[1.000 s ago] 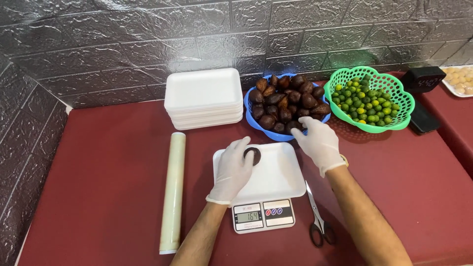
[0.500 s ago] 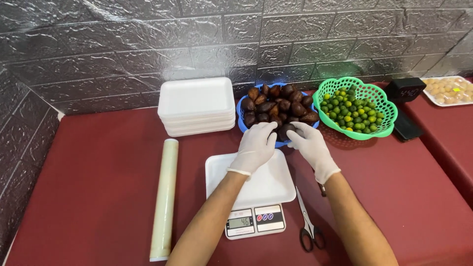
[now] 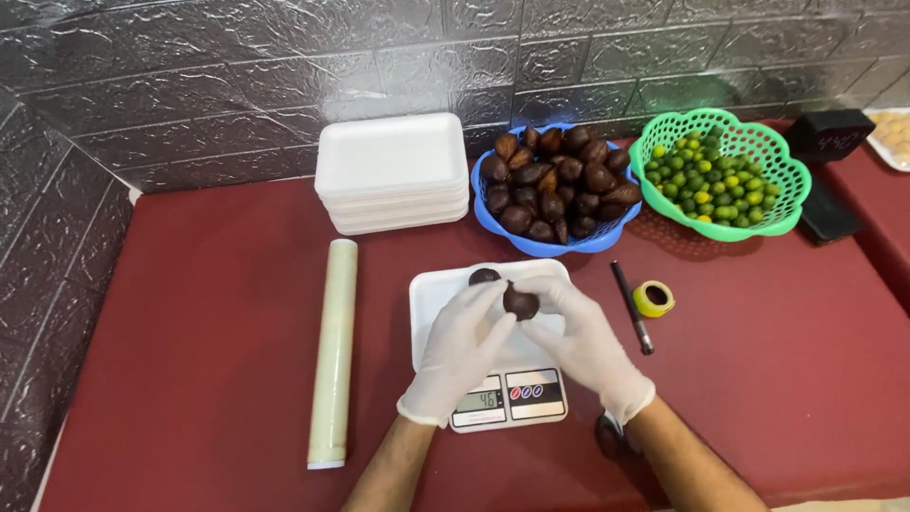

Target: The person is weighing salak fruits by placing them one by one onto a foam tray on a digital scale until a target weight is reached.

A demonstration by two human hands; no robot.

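Both gloved hands over the white tray (image 3: 431, 294) on the scale (image 3: 507, 398). Left hand (image 3: 460, 346) and right hand (image 3: 578, 341) meet at one dark brown fruit (image 3: 520, 302), fingertips pinching it from either side. Neither hand is clenched; fingers are curled lightly round it. Fruit sits at the fingertips, just ahead of both palms, about midway between them, so neither hand is clearly nearer. It looks held just above the tray; I can't tell whether it touches. Its pointed end faces up and away from me, so the long axis runs roughly front to back.

A second fruit (image 3: 484, 277) lies on the tray's far edge, just beyond my left fingertips, apart from the held one.

Blue basket (image 3: 607, 239) of the same fruit stands straight past the tray, nearer my right hand. Stack of trays (image 3: 391, 171) far left, roll of wrap (image 3: 334, 351) left of the scale, pen (image 3: 631, 307) and tape (image 3: 653, 298) to the right, green basket (image 3: 787, 185) of limes beyond those.
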